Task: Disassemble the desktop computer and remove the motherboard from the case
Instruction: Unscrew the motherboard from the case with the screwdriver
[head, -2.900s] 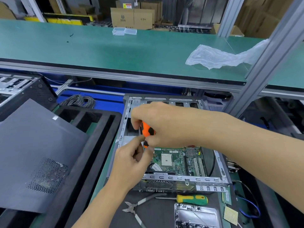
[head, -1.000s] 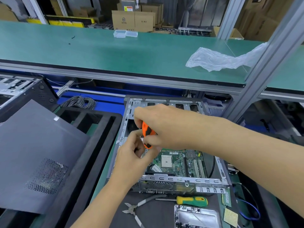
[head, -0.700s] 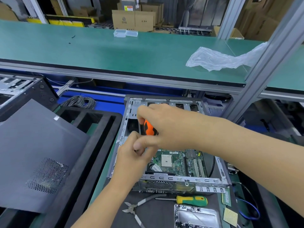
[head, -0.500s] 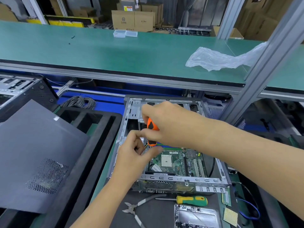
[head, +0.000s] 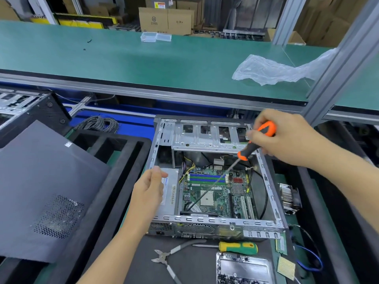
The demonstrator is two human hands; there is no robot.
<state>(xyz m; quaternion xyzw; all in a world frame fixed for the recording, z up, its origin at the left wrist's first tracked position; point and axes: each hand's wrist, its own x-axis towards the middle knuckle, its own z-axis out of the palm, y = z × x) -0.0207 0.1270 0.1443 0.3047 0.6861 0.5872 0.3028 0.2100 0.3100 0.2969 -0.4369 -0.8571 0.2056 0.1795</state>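
The open metal computer case (head: 215, 219) lies flat on the bench in front of me. The green motherboard (head: 213, 193) sits inside it, with blue memory slots at its far side and a grey power supply (head: 171, 193) to its left. My right hand (head: 287, 138) grips the orange-and-black screwdriver (head: 264, 132) above the case's far right corner. Its long shaft slants down-left, and the tip rests near the board's near left corner. My left hand (head: 149, 189) hovers over the power supply with fingers curled and thumb against the forefinger; anything between them is hidden.
A yellow-green screwdriver (head: 238, 248), cutting pliers (head: 170, 257) and a metal plate (head: 244, 269) lie in front of the case. A grey side panel (head: 41, 191) rests on a black foam tray (head: 114, 181) at left. A heat sink (head: 289, 197) lies right of the case.
My right hand has swung the screwdriver handle up and to the right, away from the case's left side. My left hand let go near the shaft and drew back left, uncovering the motherboard.
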